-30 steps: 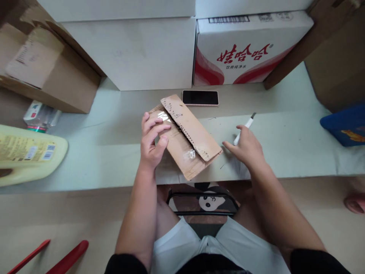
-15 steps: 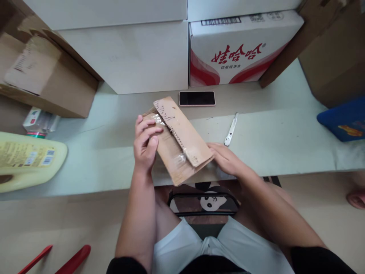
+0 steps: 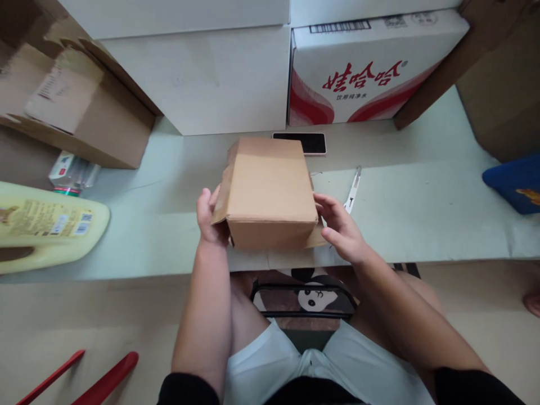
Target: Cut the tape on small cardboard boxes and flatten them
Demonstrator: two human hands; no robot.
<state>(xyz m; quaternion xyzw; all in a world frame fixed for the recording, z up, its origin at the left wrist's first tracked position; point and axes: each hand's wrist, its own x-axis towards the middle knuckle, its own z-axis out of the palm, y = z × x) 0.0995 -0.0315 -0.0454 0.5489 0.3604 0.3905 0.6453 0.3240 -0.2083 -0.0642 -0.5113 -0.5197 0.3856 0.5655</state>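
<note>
- From my distant seat I see the cardboard box (image 3: 272, 183) over the near part of the table (image 3: 422, 225), its smooth face upward; whether it rests fully there, I cannot tell.
- The left hand (image 3: 210, 216) is at its left flap; most fingers are hidden, so I cannot tell how firmly they close.
- The right hand (image 3: 340, 228) is loosely spread, fingertips at the right side, thumb apart. I think the two hands flank the box to keep it level.
- The white knife (image 3: 353, 188) lies just beyond the right hand, perhaps to leave it free.
- The phone (image 3: 314, 143) lies behind, partly covered.
</note>
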